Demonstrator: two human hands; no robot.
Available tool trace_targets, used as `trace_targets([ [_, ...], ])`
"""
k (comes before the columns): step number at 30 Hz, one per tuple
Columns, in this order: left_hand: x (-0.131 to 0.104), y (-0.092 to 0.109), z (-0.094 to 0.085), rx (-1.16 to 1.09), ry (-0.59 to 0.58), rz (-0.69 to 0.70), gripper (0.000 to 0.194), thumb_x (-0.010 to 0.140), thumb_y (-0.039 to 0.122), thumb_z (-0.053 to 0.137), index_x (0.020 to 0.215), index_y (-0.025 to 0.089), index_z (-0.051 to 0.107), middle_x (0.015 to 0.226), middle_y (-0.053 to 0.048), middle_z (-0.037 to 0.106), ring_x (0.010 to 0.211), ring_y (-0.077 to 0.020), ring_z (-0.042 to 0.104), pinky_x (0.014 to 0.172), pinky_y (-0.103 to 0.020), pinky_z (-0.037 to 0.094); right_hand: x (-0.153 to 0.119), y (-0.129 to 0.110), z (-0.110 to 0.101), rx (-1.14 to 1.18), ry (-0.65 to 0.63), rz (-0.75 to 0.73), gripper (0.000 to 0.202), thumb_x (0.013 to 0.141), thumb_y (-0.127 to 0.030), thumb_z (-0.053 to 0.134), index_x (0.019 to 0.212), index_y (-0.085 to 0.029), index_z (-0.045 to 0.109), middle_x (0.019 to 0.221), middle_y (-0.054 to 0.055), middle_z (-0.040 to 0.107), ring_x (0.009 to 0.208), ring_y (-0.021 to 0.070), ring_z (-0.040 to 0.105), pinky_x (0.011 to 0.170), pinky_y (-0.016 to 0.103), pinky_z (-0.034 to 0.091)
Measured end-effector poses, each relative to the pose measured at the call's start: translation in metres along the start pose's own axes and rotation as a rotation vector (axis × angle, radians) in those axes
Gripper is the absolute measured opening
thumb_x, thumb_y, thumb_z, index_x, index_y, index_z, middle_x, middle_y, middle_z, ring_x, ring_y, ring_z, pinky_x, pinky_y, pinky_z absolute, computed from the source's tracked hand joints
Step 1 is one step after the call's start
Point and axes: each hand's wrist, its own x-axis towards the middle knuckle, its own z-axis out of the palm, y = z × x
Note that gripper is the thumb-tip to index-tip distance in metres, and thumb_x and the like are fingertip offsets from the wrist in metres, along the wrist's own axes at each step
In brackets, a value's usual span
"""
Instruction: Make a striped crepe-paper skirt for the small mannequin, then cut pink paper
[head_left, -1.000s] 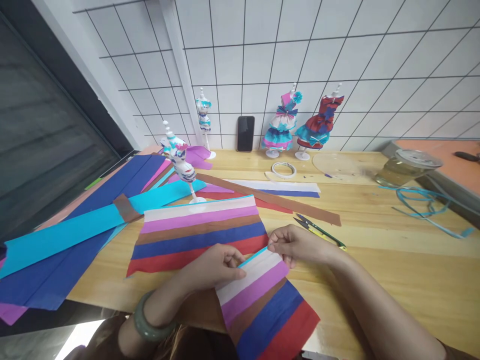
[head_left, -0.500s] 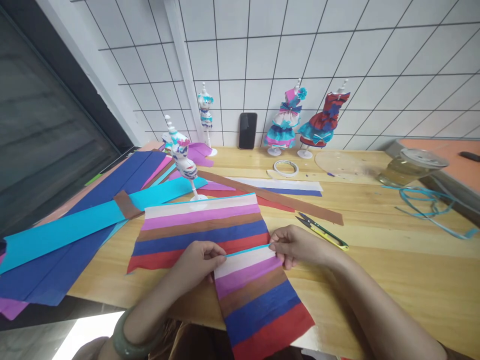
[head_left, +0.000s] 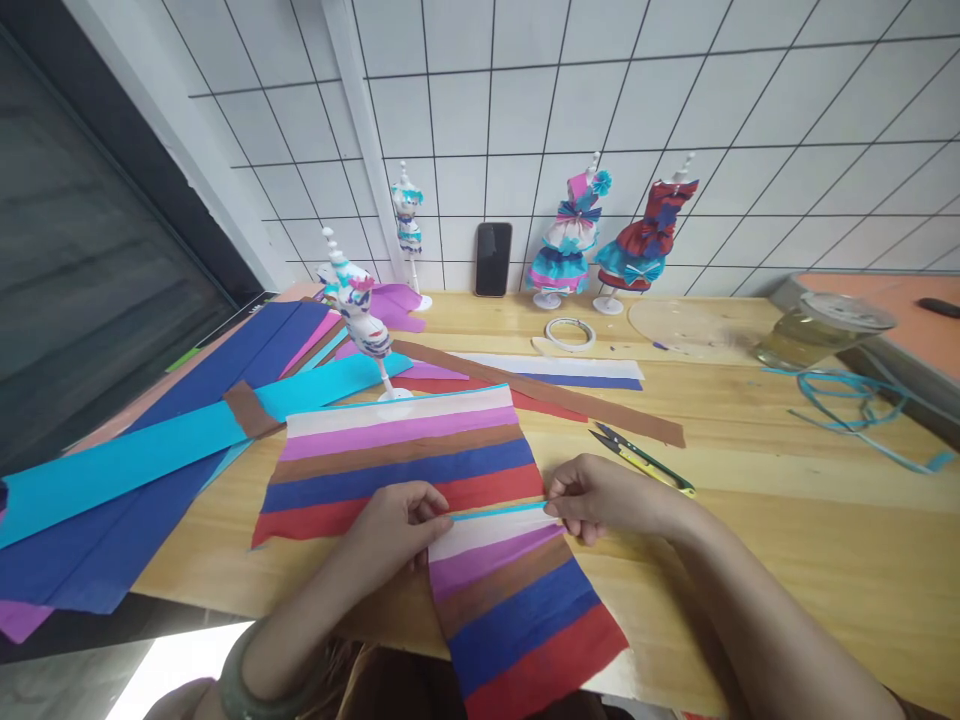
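A smaller striped piece (head_left: 517,590) in white, purple, brown, blue and red hangs over the table's front edge, with a thin turquoise strip along its top. My left hand (head_left: 409,520) pinches its upper left corner, and my right hand (head_left: 589,495) pinches the upper right corner. Behind it a larger striped piece (head_left: 401,445) in the same colours lies flat on the table. A small mannequin (head_left: 360,310) wrapped in patterned material stands at that piece's back edge. Yellow and black thread snips (head_left: 645,460) lie beyond my right hand.
Long coloured strips (head_left: 180,410) cover the left side. A brown strip (head_left: 600,400) crosses the middle. Along the wall stand a phone (head_left: 493,260), a mannequin (head_left: 408,215) and two dressed ones (head_left: 566,240) (head_left: 652,235). A tape roll (head_left: 570,333), cup (head_left: 814,330) and blue cord (head_left: 855,405) lie right.
My right hand has moved slightly down and to the right with its corner, and the top edge of the smaller piece now lies more level. My left hand has barely moved.
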Motion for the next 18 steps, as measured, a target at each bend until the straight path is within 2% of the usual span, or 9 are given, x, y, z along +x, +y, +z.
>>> trace_targets([
  [6, -0.0030, -0.0015, 0.0001, 0.077, 0.036, 0.009, 0.023, 0.074, 0.035, 0.056, 0.085, 0.015, 0.055, 0.060, 0.005, 0.052, 0.043, -0.0100, 0.052, 0.037, -0.020, 0.036, 0.0005, -0.0034, 0.0014, 0.043, 0.063, -0.030, 0.027, 0.081, -0.041, 0.052, 0.071, -0.016, 0.054, 0.062, 0.002, 0.062, 0.053, 0.0116, 0.061, 0.050, 0.021, 0.046],
  [18, 0.0007, -0.0002, 0.0001, 0.116, 0.054, 0.023, 0.024, 0.075, 0.034, 0.056, 0.093, 0.018, 0.052, 0.058, 0.007, 0.049, 0.042, -0.0099, 0.051, 0.038, -0.020, 0.034, 0.0005, -0.0062, 0.0033, 0.033, 0.075, -0.001, 0.022, 0.082, -0.037, 0.047, 0.075, -0.017, 0.053, 0.063, 0.002, 0.062, 0.054, 0.0124, 0.062, 0.050, 0.021, 0.046],
])
